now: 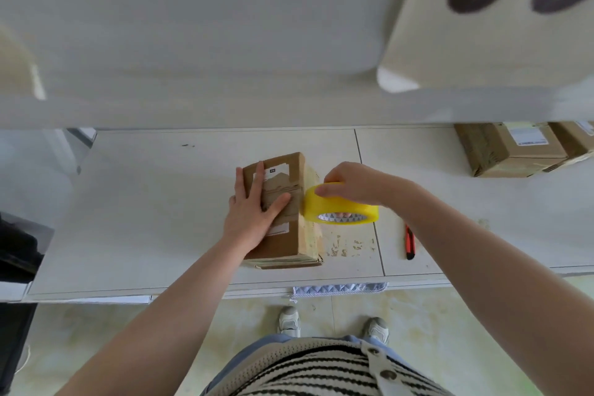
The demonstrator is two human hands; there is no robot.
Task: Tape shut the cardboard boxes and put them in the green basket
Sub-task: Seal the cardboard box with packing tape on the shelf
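Head view: our left hand (254,206) lies flat on the cardboard box (283,212) — right hand (350,183) grips the tape roll (340,206) at its edge. Taping is underway; basketing remains

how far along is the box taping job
Done: two boxes at the table's far right already look wrapped in tape. In hand: the left hand presses flat on a cardboard box while the right hand holds the yellow tape roll against its right edge. Left: finishing this seal and binning; no green basket is in view.
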